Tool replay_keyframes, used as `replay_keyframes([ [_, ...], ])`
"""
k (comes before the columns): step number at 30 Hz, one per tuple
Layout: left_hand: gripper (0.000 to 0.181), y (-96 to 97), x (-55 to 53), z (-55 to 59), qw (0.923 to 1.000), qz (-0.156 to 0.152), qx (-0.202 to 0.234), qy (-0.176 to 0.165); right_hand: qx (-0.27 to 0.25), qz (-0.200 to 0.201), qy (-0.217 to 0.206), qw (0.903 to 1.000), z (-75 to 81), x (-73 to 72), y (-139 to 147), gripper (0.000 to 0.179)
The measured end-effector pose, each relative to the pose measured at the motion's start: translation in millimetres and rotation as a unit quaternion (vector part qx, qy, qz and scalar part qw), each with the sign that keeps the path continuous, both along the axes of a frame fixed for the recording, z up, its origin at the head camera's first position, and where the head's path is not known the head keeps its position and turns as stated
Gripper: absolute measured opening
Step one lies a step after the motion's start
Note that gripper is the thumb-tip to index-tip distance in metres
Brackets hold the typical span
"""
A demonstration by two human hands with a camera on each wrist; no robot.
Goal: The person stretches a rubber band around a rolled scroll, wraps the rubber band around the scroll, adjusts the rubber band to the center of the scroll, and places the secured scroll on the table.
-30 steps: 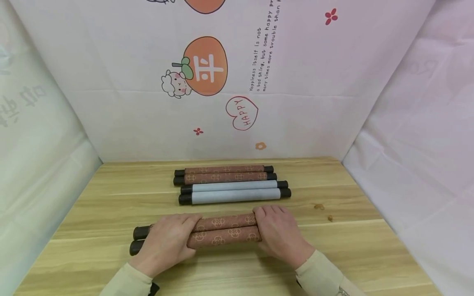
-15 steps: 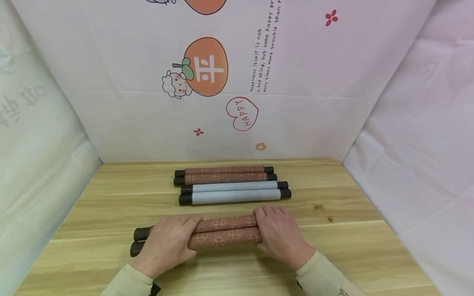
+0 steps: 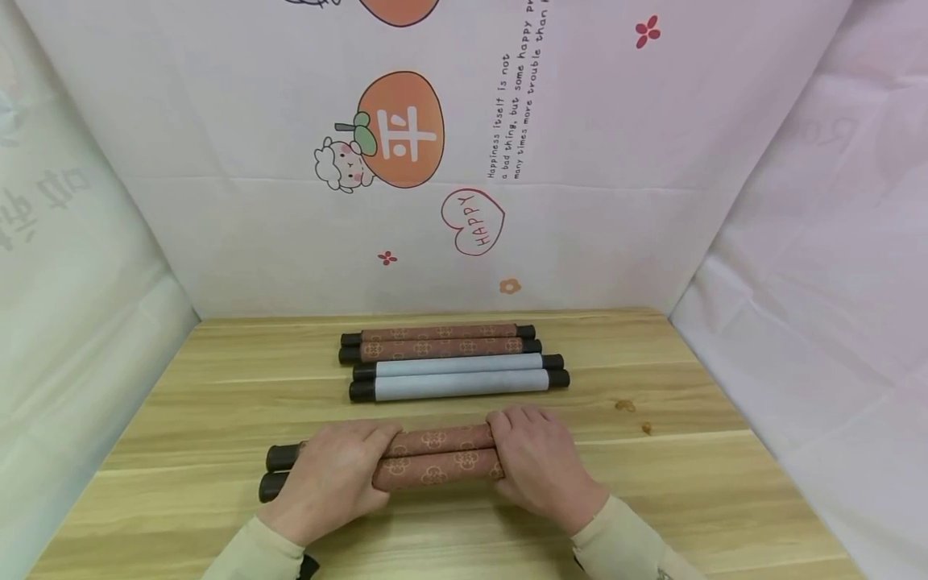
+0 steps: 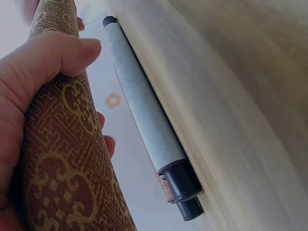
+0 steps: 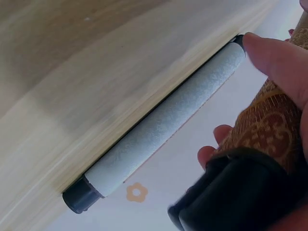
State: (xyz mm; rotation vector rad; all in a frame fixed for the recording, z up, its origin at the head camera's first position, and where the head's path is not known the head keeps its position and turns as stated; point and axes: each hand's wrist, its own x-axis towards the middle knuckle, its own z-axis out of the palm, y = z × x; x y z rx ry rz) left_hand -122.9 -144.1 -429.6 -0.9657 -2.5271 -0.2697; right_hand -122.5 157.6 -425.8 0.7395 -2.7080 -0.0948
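Side by side, two thick rolls of a brown scroll (image 3: 435,477) with gold flower patterns lie across the front of the table. My left hand (image 3: 329,487) grips both rolls left of the middle, thumb on the near side. Around their right part curls my right hand (image 3: 540,467), hiding the right ends in the head view. Black end caps (image 3: 283,457) stick out beyond the left hand. Close up, the left wrist view shows the patterned brown cloth (image 4: 72,139) under my thumb. A dark cap (image 5: 240,192) shows beside the right hand in its wrist view.
Behind the hands lies a pale blue-grey pair of rolls (image 3: 464,385) with black caps. Farther back, a second brown patterned pair (image 3: 435,349) lies against it. White printed cloth (image 3: 580,242) walls the wooden table (image 3: 689,483) at the back and sides.
The held rolls and my left hand have shifted slightly right. My right hand has moved a little left, closer to the left hand. The rolls behind stay put.
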Motion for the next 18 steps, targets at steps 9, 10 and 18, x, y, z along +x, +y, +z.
replay_keyframes([
  [9, 0.064, 1.5, 1.6, 1.3, 1.0, 0.005, -0.001, -0.007, -0.005, -0.006, -0.007, 0.9999, 0.2, 1.5, -4.0, 0.067],
  [10, 0.065, 1.8, 2.0, 1.5, 1.0, 0.004, -0.001, -0.008, -0.006, -0.006, -0.007, 0.9999, 0.0, 1.8, -4.2, 0.067],
  [18, 0.065, 5.5, 2.8, 1.1, 0.9999, 0.005, -0.004, -0.01, -0.016, -0.006, 0.006, 0.9998, -2.9, 3.9, -5.5, 0.059],
])
